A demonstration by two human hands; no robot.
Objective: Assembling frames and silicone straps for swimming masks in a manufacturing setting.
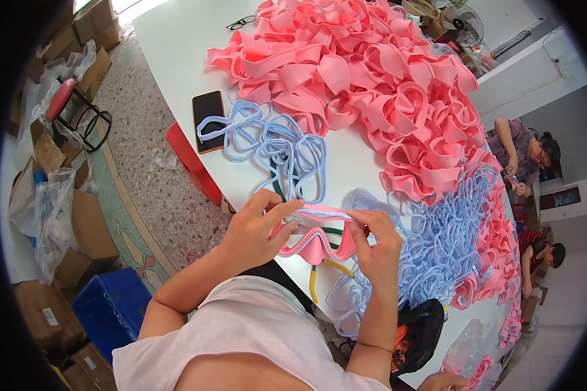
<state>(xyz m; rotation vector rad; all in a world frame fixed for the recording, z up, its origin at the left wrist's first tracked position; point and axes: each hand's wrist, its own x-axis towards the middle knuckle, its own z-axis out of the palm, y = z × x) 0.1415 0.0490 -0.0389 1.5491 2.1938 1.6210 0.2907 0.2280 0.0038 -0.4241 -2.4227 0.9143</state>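
Between my two hands, over the table's near edge, is a pink goggle skirt (pixel 314 250), soft and shaped for the eyes and nose. A light blue strip shows along its upper edge. My left hand (pixel 257 225) is closed on its left end, and my right hand (pixel 377 242) pinches the right end between thumb and fingers. Just beyond lie several loose light blue goggle frames (pixel 293 153). A tool with yellow handles (pixel 312 285) lies partly hidden below the skirt. Clear plastic pieces (pixel 366 199) sit behind my right hand.
A large heap of pink skirts (pixel 346 75) covers the far table, with a pile of blue frames (pixel 437 238) at right. A phone (pixel 208 122) lies left. A red stool (pixel 194 164) and blue crate (pixel 113 303) stand beside the table. Other people (pixel 520 153) work at right.
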